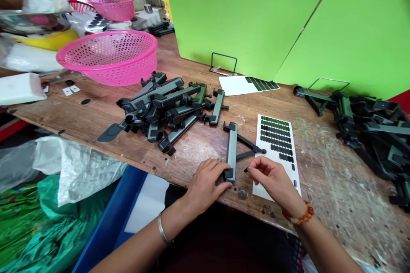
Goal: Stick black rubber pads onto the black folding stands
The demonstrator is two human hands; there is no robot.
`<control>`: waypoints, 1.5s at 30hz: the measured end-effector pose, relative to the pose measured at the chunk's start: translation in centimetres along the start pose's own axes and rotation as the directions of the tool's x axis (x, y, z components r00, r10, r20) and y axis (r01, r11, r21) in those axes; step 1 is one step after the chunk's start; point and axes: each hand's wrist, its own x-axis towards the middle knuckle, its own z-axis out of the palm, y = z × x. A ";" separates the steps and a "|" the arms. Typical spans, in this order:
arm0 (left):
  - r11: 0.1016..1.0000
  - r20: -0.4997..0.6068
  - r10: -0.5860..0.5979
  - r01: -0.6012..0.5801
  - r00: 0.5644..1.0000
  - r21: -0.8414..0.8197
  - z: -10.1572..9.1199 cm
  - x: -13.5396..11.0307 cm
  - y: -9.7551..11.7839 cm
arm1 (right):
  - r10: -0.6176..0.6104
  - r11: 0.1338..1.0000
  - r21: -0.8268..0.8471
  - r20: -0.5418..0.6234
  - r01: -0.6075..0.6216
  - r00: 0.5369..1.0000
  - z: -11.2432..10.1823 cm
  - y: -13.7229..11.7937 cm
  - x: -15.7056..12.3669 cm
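My left hand (208, 185) is closed around the near end of a grey and black clamp bracket (232, 149), which lies on the wooden table with its folding black arm spread to the right. Between the thumb and forefinger of my right hand (270, 179) is a small black adhesive pad (246, 169), just right of the bracket's near end. Partly under that hand lies a white sheet (277, 136) bearing rows of black oblong pads, fewer toward its near end. A heap of similar brackets (166, 104) lies beyond my left hand.
More black brackets (368, 123) are piled at the right. Another pad sheet (233, 85) lies before the green panels (256, 17). A pink basket (121, 70) stands at the back left. Plastic bags (77, 170) and a blue bin (112, 217) sit below the table edge (141, 163).
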 end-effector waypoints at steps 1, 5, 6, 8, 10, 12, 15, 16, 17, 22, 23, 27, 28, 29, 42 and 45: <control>1.000 -0.003 -0.003 0.003 1.000 -0.002 0.0 0.1 0.0 | -0.010 1.000 -0.006 -0.029 0.010 1.000 -0.4 -0.2 0.0; 1.000 0.009 0.009 -0.009 1.000 0.007 -0.1 0.1 0.2 | -0.071 0.997 -0.011 -0.168 0.070 0.983 -2.4 -0.2 0.0; 1.000 0.016 0.014 -0.014 1.000 0.021 -0.2 0.1 0.3 | -0.083 0.997 -0.014 -0.205 0.082 0.975 -2.9 0.0 0.0; 0.998 0.047 0.025 -0.027 0.999 0.060 -0.4 0.0 0.5 | -0.085 0.996 -0.024 -0.265 0.082 0.960 -3.9 0.5 0.2; 0.995 0.094 0.028 -0.037 0.995 0.096 -1.1 0.0 0.6 | -0.053 0.999 -0.022 -0.295 0.049 0.954 -4.6 1.0 0.5; 0.992 0.145 0.024 -0.041 0.989 0.115 -2.2 0.1 0.8 | -0.007 1.000 -0.019 -0.287 0.001 0.958 -5.1 1.2 0.9; 0.991 0.194 0.039 -0.064 0.980 0.121 -4.0 0.9 1.2 | 0.026 0.999 -0.034 -0.223 -0.034 0.974 -5.2 1.0 1.7; 0.990 0.193 0.058 -0.082 0.979 0.118 -4.2 1.4 1.5 | 0.020 0.999 -0.040 -0.199 -0.028 0.980 -5.2 1.0 2.1; 0.988 0.184 0.081 -0.104 0.980 0.116 -4.1 2.0 1.8 | 0.008 0.999 -0.042 -0.180 -0.016 0.984 -5.1 1.0 2.5; 0.964 0.090 0.161 -0.176 0.983 0.198 -0.4 5.6 2.8 | -0.032 0.998 -0.051 -0.138 0.025 0.990 -4.2 1.2 4.6; 0.957 0.080 0.160 -0.174 0.984 0.233 0.4 6.2 2.8 | -0.031 0.998 -0.054 -0.127 0.024 0.991 -4.0 1.2 4.8; 0.943 0.109 0.154 -0.179 0.982 0.279 1.7 6.9 2.0 | 0.029 0.997 -0.075 -0.012 -0.030 1.000 -3.4 0.8 4.6; 0.946 0.122 0.159 -0.187 0.980 0.265 1.6 6.7 1.8 | 0.050 0.996 -0.081 0.021 -0.048 0.999 -3.3 0.7 4.4; 0.949 0.131 0.166 -0.195 0.977 0.246 1.4 6.4 1.7 | 0.067 0.994 -0.086 0.049 -0.063 0.997 -3.2 0.6 4.2; 0.967 0.112 0.161 -0.180 0.981 0.181 1.4 5.1 1.3 | 0.067 0.992 -0.106 0.048 -0.062 0.997 -1.7 1.0 3.9; 0.968 0.103 0.159 -0.176 0.982 0.177 1.4 5.0 1.3 | 0.062 0.992 -0.111 0.036 -0.057 0.997 -1.7 1.0 3.9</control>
